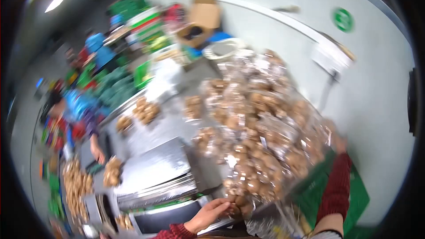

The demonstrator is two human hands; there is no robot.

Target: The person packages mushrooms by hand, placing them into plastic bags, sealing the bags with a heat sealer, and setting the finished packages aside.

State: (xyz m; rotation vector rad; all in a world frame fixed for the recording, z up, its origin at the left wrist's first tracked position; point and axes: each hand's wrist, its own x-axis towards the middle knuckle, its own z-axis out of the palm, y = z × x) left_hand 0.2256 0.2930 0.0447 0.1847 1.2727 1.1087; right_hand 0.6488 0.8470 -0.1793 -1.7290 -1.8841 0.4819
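My left hand [211, 213] is at the bottom centre, its fingers pinched at the edge of a clear bag of brown mushrooms [241, 206]. My right hand [338, 144], blurred, reaches to the right edge of a large heap of bagged mushrooms [261, 163]; its fingers are smeared, and whether they grip a bag does not show. The heap covers the right part of a metal table [166, 128]. Under my right forearm lies a green crate or sheet [358, 199].
A stack of metal trays [155, 172] stands left of the heap. Loose mushroom clusters [145, 109] lie farther back. A co-worker in blue [82, 106] reaches over the table at left. A white wall [367, 97] borders the right side; an open cardboard box [203, 17] stands behind.
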